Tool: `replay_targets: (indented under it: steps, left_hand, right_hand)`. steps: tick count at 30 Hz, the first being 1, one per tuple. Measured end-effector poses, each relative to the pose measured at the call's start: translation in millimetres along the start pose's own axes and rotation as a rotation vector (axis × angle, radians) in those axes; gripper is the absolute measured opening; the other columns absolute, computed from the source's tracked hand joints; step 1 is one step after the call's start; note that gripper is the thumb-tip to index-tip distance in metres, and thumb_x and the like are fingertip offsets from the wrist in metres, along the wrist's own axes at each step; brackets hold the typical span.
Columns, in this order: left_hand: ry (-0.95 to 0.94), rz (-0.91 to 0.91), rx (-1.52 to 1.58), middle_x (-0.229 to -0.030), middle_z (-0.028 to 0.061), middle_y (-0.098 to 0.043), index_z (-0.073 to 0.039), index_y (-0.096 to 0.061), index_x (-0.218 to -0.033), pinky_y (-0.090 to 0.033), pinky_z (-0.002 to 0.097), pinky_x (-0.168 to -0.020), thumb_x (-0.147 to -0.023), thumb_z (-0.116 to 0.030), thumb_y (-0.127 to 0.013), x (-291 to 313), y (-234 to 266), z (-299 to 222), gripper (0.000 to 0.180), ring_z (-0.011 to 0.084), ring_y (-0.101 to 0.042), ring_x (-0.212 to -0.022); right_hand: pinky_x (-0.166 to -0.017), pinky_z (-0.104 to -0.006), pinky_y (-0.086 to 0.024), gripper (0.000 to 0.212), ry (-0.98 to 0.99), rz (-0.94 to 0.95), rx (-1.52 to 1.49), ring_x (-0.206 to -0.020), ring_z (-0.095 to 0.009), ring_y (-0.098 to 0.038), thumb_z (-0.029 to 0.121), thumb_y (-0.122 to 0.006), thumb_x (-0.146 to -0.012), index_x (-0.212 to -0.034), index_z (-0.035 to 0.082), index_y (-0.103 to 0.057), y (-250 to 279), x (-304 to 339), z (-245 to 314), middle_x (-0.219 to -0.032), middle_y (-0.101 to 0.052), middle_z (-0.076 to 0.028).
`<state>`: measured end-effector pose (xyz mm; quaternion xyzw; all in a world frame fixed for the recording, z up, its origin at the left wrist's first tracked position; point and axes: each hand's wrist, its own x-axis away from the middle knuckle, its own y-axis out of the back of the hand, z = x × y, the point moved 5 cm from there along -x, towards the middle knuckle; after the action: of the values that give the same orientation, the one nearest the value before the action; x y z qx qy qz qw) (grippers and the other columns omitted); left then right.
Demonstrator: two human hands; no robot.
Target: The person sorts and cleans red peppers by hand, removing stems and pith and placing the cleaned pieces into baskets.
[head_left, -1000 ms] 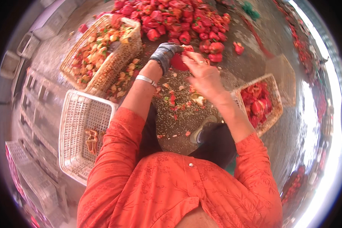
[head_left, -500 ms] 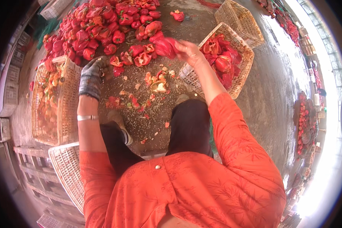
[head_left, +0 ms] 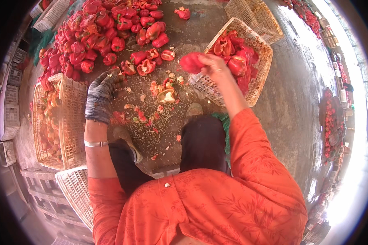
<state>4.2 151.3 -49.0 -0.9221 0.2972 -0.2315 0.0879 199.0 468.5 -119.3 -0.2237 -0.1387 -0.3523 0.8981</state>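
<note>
My bare right hand (head_left: pixel 217 67) is closed around a red bell pepper (head_left: pixel 192 62), blurred by motion, at the left rim of a plastic crate (head_left: pixel 266 67). Inside that crate lie hollowed red peppers (head_left: pixel 237 64). My left hand (head_left: pixel 100 96), in a grey striped knit glove, hovers over the floor with its fingers apart; I see nothing held in it. Just beyond its fingertips are cut peppers (head_left: pixel 146 67), and past them rises a large heap of red peppers (head_left: pixel 86 47). Between my hands a cut-off pepper piece (head_left: pixel 166 96) lies among scattered seeds and scraps.
At my left stands a crate (head_left: pixel 67 122) of pepper cores and trimmings. A white crate (head_left: pixel 75 192) sits beside my left hip, near a wooden pallet (head_left: pixel 45 192). Another crate (head_left: pixel 253 16) stands at the far right. One pepper (head_left: pixel 182 13) lies apart on the floor.
My right hand has carried the pepper rightward and slightly nearer, to the crate's rim. My left hand has come a little nearer to me. The whole view has shifted slightly.
</note>
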Motion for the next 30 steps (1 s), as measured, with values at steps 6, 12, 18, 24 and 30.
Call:
replay_targets:
  steps: [6,12,18,24,30]
  left_hand:
    - [0.045,0.044,-0.044,-0.095,0.0135,-0.066,0.001,-0.058,-0.11,-0.056,0.0371,-0.065,-0.088,-0.016,-0.06,-6,-6,10,0.029,0.0265,-0.066,-0.083]
    - [0.026,0.069,-0.094,-0.099,0.0141,-0.065,0.001,-0.056,-0.114,-0.056,0.036,-0.067,-0.089,-0.018,-0.059,1,-14,17,0.032,0.0257,-0.066,-0.086]
    - [0.043,0.168,-0.144,-0.1,0.0156,-0.064,0.005,-0.051,-0.119,-0.053,0.0338,-0.074,-0.089,-0.017,-0.057,7,-37,19,0.038,0.0261,-0.064,-0.091]
    - [0.056,0.13,-0.128,-0.103,0.0178,-0.063,0.005,-0.05,-0.121,-0.054,0.0343,-0.076,-0.091,-0.019,-0.055,11,-33,14,0.039,0.0265,-0.064,-0.093]
    - [0.168,0.054,-0.058,-0.101,0.0162,-0.064,0.004,-0.051,-0.119,-0.055,0.0339,-0.071,-0.091,-0.021,-0.054,-9,-18,-7,0.038,0.0256,-0.065,-0.089]
  right_hand:
    - [-0.055,-0.029,-0.049,0.03,-0.011,-0.697,0.5,-0.07,-0.015,-0.064,0.017,-0.074,-0.073,-0.098,0.005,-0.063,166,9,8,-0.079,-0.064,-0.007]
    - [-0.076,-0.0469,-0.047,0.031,0.538,-0.649,1.615,-0.094,-0.029,-0.062,0.023,-0.062,-0.075,-0.104,0.013,-0.062,156,-20,45,-0.099,-0.065,-0.01]
    - [-0.077,-0.0464,-0.048,0.021,0.29,-0.433,2.022,-0.094,-0.03,-0.061,0.012,-0.056,-0.074,-0.094,0.01,-0.063,151,-108,-2,-0.102,-0.063,-0.013]
    - [-0.079,-0.0407,-0.048,0.026,0.382,0.038,1.579,-0.093,-0.034,-0.06,0.015,-0.058,-0.073,-0.097,0.009,-0.065,140,-107,-44,-0.099,-0.063,-0.017]
    - [-0.075,-0.0306,-0.049,0.025,0.602,-0.195,1.253,-0.087,-0.021,-0.063,0.007,-0.061,-0.077,-0.102,0.006,-0.063,120,-38,18,-0.098,-0.063,-0.011]
